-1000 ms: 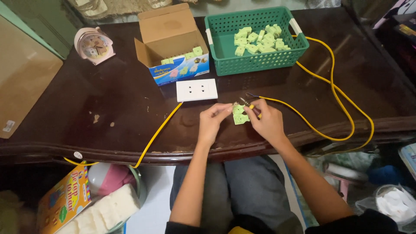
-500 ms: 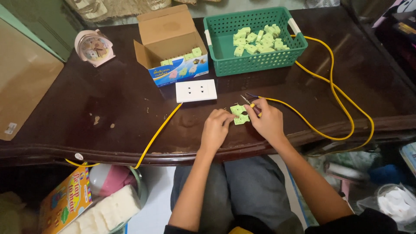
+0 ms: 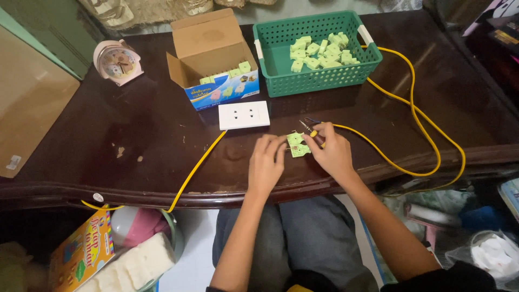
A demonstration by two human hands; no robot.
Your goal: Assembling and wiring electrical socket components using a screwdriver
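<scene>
Clutter sits along the left end of the dark wooden worktop (image 3: 135,135): a brown cardboard sheet (image 3: 32,124) leans at the edge, with a pink alarm clock (image 3: 116,61) behind it. Right of the clock stands an open cardboard box (image 3: 213,54) with a few pale green plastic parts showing at its front lip. Just in front of the box lies a white socket plate (image 3: 244,114), face up. A yellow cable (image 3: 200,162) runs from beneath it down over the near edge.

Close to that edge, the left hand (image 3: 266,165) has its fingers curled in, and the tips touch the left side of one small green part (image 3: 298,145). The part is held low over the wood, between the two hands. The right hand (image 3: 332,154) pinches its other side and also clasps a small screwdriver (image 3: 311,128), whose dark tip points up and to the left, off the part. Whether the part rests on the wood or is lifted clear cannot be told.

The step looks like handling this single piece with the tool not yet applied. A next move would call for a steady pinch from the left hand and for the tip to be turned down onto the part.

Farther right, a green basket (image 3: 311,89) holds a heap of matching green pieces, and the cable loops widely past it.
</scene>
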